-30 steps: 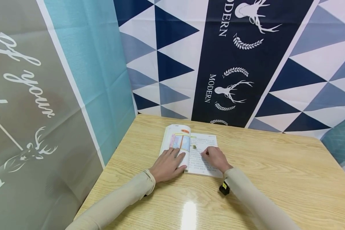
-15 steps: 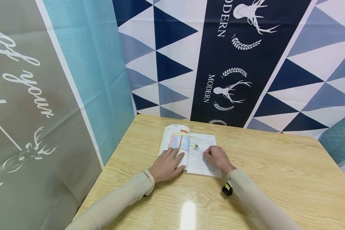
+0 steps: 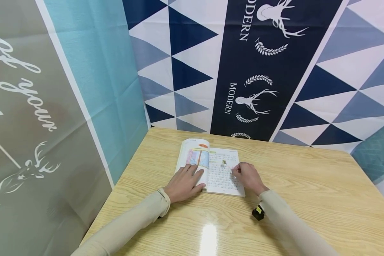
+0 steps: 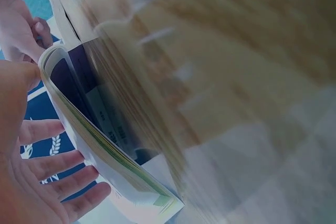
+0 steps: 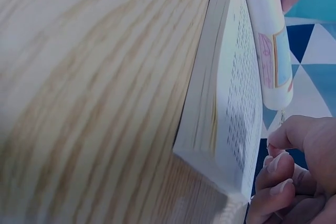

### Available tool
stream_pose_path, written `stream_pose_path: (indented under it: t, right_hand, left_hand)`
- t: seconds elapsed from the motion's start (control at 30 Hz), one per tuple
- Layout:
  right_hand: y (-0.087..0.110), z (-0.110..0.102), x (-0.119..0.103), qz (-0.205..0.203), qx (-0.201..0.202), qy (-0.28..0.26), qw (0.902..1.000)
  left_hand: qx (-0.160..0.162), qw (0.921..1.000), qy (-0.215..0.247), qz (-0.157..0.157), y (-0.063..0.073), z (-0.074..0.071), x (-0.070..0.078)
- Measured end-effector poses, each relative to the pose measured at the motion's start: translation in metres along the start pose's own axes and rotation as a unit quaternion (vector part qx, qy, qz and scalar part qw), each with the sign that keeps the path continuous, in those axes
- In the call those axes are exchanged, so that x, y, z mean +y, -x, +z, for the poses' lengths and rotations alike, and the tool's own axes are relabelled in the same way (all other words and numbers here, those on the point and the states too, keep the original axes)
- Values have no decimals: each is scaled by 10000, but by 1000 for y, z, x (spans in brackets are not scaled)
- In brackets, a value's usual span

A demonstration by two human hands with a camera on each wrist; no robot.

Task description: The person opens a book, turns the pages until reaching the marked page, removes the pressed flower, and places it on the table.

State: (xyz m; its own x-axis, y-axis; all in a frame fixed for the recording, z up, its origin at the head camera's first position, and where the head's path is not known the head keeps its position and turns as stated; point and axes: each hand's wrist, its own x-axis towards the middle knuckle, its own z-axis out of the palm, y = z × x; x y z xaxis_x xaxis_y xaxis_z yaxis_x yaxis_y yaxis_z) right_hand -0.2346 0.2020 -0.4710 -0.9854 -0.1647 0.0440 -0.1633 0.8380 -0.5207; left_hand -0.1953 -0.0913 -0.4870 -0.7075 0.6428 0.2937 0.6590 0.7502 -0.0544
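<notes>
An open book (image 3: 216, 183) lies on the wooden table, a coloured picture on its curved left page and rows of print on its right page. My left hand (image 3: 184, 183) rests on the lower left page with fingers spread; the left wrist view shows the fingers straight along the bent pages. Over the right page, my right hand (image 3: 248, 176) pinches a thin pinkish string between thumb and forefinger. At its other end is a small brown-green charm (image 3: 224, 162), overlapping the print. In the right wrist view, the other right fingers (image 5: 275, 195) are curled, and the string is mostly hidden.
The wooden table (image 3: 307, 185) extends to the right of the book and towards me. Patterned cloth (image 3: 192, 71) hangs behind it, and a grey and blue curtain (image 3: 83, 106) runs along its left edge. A black camera (image 3: 258, 213) sits under my right wrist.
My right hand has moved to the right across the page, and the small charm has followed it rightward over the print. The left hand stays on the left page.
</notes>
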Motion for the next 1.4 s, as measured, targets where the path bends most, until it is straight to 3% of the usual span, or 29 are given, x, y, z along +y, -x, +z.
stream_pose_path:
  t: [0.33, 0.93, 1.4]
  right_hand:
    - [6, -8, 11, -29, 145, 8, 9999]
    - [23, -28, 37, 149, 346, 68, 9993]
    - [41, -41, 61, 437, 341, 67, 9984]
  left_hand:
    - [-143, 9999, 49, -7, 1, -2, -1]
    - [106, 9995, 275, -98, -1, 2, -6]
    - [33, 9991, 393, -139, -1, 0, -6]
